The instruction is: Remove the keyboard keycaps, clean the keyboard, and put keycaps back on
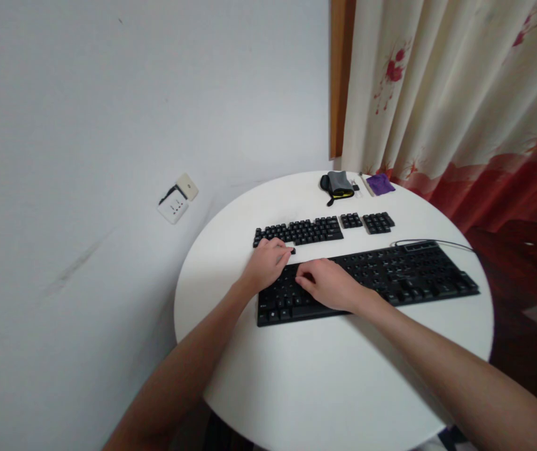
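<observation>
On the round white bench [334,376] the right hand [331,287] lies palm-down on the left part of the flat black computer keyboard [404,275], fingers loosely spread on the keys, holding nothing. The left hand [268,263] sits at the keyboard's far left corner, fingers curled narrow with a small loose black keycap [292,250] at their tips; whether they grip it I cannot tell. Beyond lie rows of loose black keycaps [306,230], then a grey-and-black pouch [338,185] and a purple cloth [380,183].

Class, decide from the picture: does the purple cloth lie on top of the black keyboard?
No, the purple cloth lies on the table, far beyond the keyboard.
</observation>
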A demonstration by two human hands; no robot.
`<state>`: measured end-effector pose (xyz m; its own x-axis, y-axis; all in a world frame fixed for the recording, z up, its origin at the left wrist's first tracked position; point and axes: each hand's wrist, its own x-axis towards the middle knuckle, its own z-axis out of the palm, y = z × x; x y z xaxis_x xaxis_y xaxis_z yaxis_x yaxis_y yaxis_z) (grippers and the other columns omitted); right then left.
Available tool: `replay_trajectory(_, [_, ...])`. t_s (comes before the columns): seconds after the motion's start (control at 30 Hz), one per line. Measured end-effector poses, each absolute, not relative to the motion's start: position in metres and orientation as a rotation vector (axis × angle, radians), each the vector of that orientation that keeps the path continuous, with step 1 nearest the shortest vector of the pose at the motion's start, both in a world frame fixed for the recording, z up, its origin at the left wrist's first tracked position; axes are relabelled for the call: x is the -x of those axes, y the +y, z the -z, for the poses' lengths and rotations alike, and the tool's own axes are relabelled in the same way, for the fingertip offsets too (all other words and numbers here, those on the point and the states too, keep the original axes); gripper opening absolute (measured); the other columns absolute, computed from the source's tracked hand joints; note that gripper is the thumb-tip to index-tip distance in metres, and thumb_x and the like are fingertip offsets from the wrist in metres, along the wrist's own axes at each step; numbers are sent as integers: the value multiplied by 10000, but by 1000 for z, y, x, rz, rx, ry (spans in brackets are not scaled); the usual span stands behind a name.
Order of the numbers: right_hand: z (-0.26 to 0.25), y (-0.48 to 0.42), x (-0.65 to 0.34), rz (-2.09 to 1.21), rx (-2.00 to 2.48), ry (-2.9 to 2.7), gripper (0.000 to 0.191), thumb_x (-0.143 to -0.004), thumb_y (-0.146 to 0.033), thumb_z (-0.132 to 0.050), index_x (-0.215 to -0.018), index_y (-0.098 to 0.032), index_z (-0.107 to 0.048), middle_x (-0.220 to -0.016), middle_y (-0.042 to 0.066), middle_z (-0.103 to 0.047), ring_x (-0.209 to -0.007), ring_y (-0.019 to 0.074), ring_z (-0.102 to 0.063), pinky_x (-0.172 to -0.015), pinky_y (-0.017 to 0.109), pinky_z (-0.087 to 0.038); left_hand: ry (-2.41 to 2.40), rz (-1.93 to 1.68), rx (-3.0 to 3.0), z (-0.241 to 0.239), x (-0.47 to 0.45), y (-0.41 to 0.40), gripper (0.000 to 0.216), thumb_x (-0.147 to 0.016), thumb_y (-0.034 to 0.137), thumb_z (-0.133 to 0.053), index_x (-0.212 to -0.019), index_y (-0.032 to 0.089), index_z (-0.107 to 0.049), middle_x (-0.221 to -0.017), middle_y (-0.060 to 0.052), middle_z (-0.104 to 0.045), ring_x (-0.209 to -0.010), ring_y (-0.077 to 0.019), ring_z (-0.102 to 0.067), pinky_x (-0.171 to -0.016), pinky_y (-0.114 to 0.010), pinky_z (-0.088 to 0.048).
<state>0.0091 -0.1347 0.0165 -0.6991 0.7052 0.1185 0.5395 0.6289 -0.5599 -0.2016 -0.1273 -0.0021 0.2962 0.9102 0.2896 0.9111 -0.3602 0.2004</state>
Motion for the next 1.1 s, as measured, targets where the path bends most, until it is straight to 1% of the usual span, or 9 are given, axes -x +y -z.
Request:
replay_trajectory(0.13, [-17, -129, -10, -672, 999, -2412, 230, -937, -223, -503, -797, -192, -682, -792, 37, -706, -709, 164, -593, -676, 272, -372, -1787, 596, 2569, 2, 199, -129, 302, -965, 263, -489, -1139, 216, -730, -1093, -69, -650, -1012, -234, -535, -960, -392, -431])
replay_trajectory(0.3, [-9, -114, -11, -522, 1132, -2281, 209, -939, -196, -502, -867, -172, -697, -858, 62, -698, -804, 187, -590, -751, 290, -395, -1759, 649, 2628, 3, 198, -128, 300, -952, 200, -489, -1128, 234, -730, -1068, -70, -657, -1005, -229, -562, -941, -390, -447])
replay_trajectory(0.47, [-3, -106, -9, -432, 1097, -2289, 212, -953, -185, -501, -960, -154, -711, -972, 89, -691, -952, 210, -564, -896, 315, -396, -1831, 753, 2546, 5, 201, -123, 282, -906, 188, -581, -1163, 177, -698, -1055, -80, -689, -981, -230, -594, -937, -387, -461])
replay_trajectory(0.57, [-1, -106, -3, -445, 970, -2380, 257, -990, -220, -466, -982, -161, -716, -1063, 87, -690, -1017, 208, -540, -938, 324, -387, -1894, 729, 2520, 4, 200, -123, 247, -866, 198, -649, -1102, 165, -712, -1053, -78, -716, -953, -232, -607, -919, -385, -470])
replay_trajectory(0.7, [1, -105, 4, -449, 919, -2482, 312, -1022, -305, -429, -1054, -177, -711, -1223, 93, -654, -1145, 223, -490, -974, 360, -372, -1968, 710, 2531, 2, 199, -123, 213, -843, 170, -651, -1039, 203, -727, -1043, -42, -738, -935, -222, -621, -899, -367, -479])
replay_trajectory(0.77, [3, -104, 7, -456, 924, -2526, 333, -1026, -346, -421, -1085, -182, -705, -1254, 94, -641, -1158, 230, -487, -977, 374, -372, -2008, 720, 2526, 1, 198, -122, 192, -837, 174, -650, -1007, 208, -735, -1010, -31, -746, -910, -216, -627, -881, -355, -485])
replay_trajectory(0.87, [5, -103, 8, -469, 943, -2560, 381, -1028, -397, -407, -1074, -172, -711, -1240, 99, -647, -1142, 236, -507, -976, 377, -376, -2033, 722, 2528, 1, 197, -121, 142, -829, 194, -662, -944, 206, -745, -951, -25, -754, -872, -210, -634, -859, -343, -489])
replay_trajectory(1.0, [7, -103, 8, -471, 966, -2549, 412, -1029, -409, -397, -1056, -159, -724, -1230, 111, -642, -1145, 236, -523, -990, 370, -374, -2035, 711, 2524, 0, 197, -121, 107, -827, 207, -673, -898, 203, -753, -905, -29, -755, -851, -210, -639, -845, -335, -485])
replay_trajectory(1.1, [7, -102, 7, -480, 956, -2525, 409, -1022, -404, -417, -1014, -147, -735, -1199, 117, -640, -1103, 226, -548, -978, 357, -389, -2026, 714, 2524, 0, 197, -121, 110, -828, 209, -668, -892, 203, -758, -893, -34, -751, -844, -209, -644, -838, -333, -487])
